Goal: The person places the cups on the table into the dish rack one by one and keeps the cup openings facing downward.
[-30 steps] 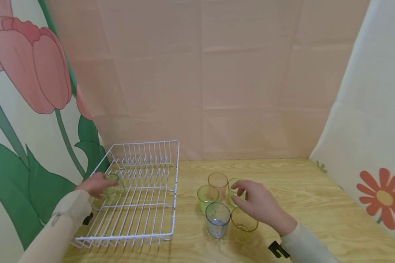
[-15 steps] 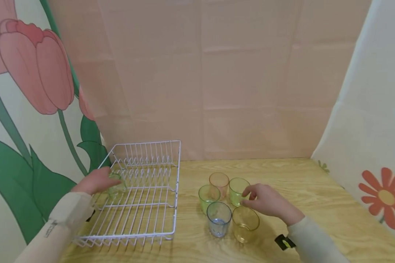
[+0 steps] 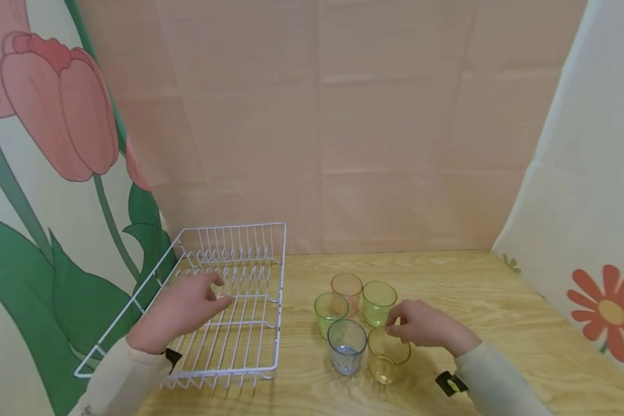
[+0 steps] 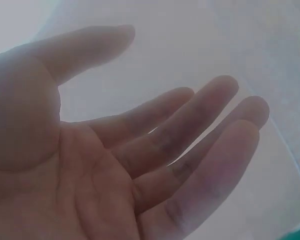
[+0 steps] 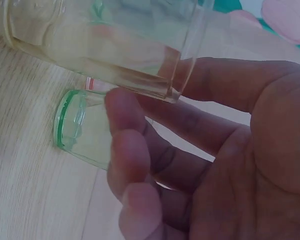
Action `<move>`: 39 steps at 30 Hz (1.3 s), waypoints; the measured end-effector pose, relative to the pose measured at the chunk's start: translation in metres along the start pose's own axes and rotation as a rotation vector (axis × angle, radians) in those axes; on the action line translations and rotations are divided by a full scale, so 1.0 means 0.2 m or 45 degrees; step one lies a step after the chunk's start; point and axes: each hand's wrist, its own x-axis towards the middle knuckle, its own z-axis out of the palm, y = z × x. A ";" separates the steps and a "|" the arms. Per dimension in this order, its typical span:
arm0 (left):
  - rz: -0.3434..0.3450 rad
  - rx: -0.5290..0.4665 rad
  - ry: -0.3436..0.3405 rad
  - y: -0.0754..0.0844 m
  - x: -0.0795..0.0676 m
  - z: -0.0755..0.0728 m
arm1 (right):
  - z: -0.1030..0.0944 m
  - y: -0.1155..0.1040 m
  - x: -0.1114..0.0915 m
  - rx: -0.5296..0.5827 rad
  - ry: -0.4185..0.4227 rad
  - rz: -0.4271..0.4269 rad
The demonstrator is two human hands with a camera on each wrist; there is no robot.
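My left hand (image 3: 179, 312) is over the left side of a white wire dish rack (image 3: 277, 341). Its fingers are loosely bent with nothing between them, as the left wrist view also shows. The hand hides the spot where a green glass was in the rack. On the wooden table, my right hand (image 3: 429, 326) pinches the rim of an amber glass (image 3: 388, 367), thumb and fingers on either side of its wall. The glass stands upright at the near right of a cluster. Beside it is a blue glass (image 3: 346, 355); a green glass (image 3: 379, 303) is just behind.
Another green glass (image 3: 326, 315) and an orange glass (image 3: 346, 284) complete the tight cluster, right of the rack. A pink cloth (image 3: 395, 127) hangs along the table's back edge. Flower-printed cloths hang at the left and right sides.
My left hand has let go of the green glass in the rack and moved right and nearer. My right hand has come from the green glass to the amber glass's rim.
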 end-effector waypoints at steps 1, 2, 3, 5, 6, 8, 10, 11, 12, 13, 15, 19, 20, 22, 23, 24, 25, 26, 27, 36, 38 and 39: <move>0.000 -0.020 0.007 0.03 -0.02 0.01 | 0.00 0.00 0.00 0.003 -0.012 0.004; 0.009 -0.034 0.025 0.06 -0.03 0.02 | 0.00 0.00 0.00 0.005 -0.021 0.016; 0.024 -0.041 0.041 0.09 -0.04 0.04 | 0.00 0.01 0.00 0.008 -0.030 0.028; 0.048 -0.078 0.055 0.16 -0.07 0.07 | 0.01 0.01 -0.01 0.009 -0.047 0.046; 0.064 -0.105 0.053 0.18 -0.07 0.09 | 0.01 0.01 -0.01 0.013 -0.052 0.051; 0.121 -0.150 0.067 0.23 -0.09 0.12 | 0.00 0.01 -0.02 0.022 -0.061 0.060; 0.172 -0.212 0.056 0.27 -0.09 0.16 | 0.00 0.02 -0.03 0.028 -0.067 0.052; 0.200 -0.233 0.058 0.29 -0.09 0.17 | 0.00 0.02 -0.03 0.031 -0.069 0.049; 0.230 -0.257 0.061 0.31 -0.09 0.19 | -0.01 0.02 -0.03 0.032 -0.070 0.044; 0.253 -0.273 0.068 0.32 -0.09 0.20 | -0.01 0.02 -0.03 0.029 -0.070 0.036; 0.289 -0.300 0.083 0.34 -0.09 0.22 | -0.02 0.01 -0.04 0.019 -0.064 0.023; 0.319 -0.337 0.095 0.36 -0.08 0.26 | -0.04 0.01 -0.05 -0.005 -0.030 -0.027; 0.327 -0.350 0.098 0.36 -0.08 0.27 | -0.04 0.00 -0.06 -0.012 -0.021 -0.038; 0.329 -0.377 0.089 0.37 -0.08 0.28 | -0.05 0.00 -0.07 -0.034 0.004 -0.068; 0.335 -0.391 0.089 0.37 -0.07 0.28 | -0.06 -0.01 -0.07 -0.056 0.020 -0.071; 0.343 -0.400 0.095 0.37 -0.07 0.29 | -0.06 -0.01 -0.07 -0.074 0.039 -0.062; 0.351 -0.409 0.102 0.37 -0.07 0.30 | -0.07 -0.02 -0.07 -0.087 0.055 -0.054; 0.351 -0.411 0.104 0.37 -0.06 0.31 | -0.07 -0.03 -0.07 -0.095 0.078 -0.038; 0.346 -0.416 0.100 0.37 -0.06 0.32 | -0.07 -0.04 -0.07 -0.106 0.104 -0.019; 0.372 -0.529 0.030 0.41 -0.03 0.39 | -0.09 -0.17 -0.11 -0.140 0.317 0.112; 0.366 -0.552 0.032 0.42 -0.03 0.40 | -0.10 -0.19 -0.12 -0.140 0.353 0.116; 0.362 -0.566 0.032 0.43 -0.02 0.41 | -0.10 -0.20 -0.12 -0.139 0.370 0.113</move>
